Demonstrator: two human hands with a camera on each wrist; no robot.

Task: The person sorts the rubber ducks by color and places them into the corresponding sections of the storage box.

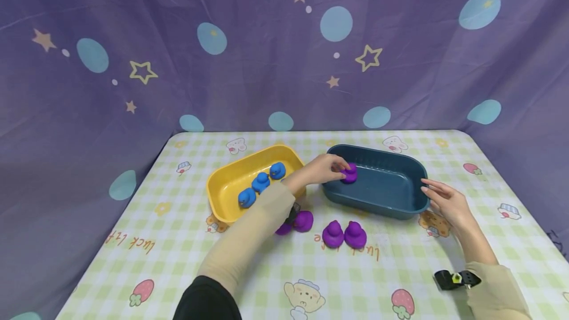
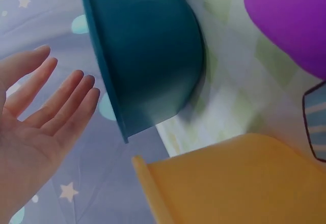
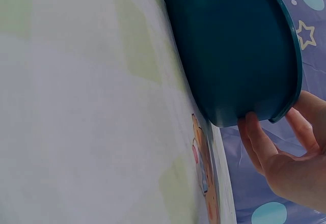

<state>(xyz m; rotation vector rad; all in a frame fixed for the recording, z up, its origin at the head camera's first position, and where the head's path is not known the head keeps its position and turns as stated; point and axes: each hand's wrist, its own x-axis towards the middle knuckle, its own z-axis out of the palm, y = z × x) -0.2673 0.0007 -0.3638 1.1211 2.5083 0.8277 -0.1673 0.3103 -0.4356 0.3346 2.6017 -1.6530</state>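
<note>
On cloth (image 1: 266, 280) — teal tray (image 1: 364, 202) crosswise

The head view was bright. The right wrist view was dim, and the blue-green tub (image 3: 232, 51) looked dark.

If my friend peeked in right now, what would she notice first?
Probably the bright blue ducks lined up in the yellow tub, on the left side of the table. Then the purple duck inside the dark teal tub, with the left hand right by it. Behind everything hangs a big purple curtain with stars and blue ovals.
</note>
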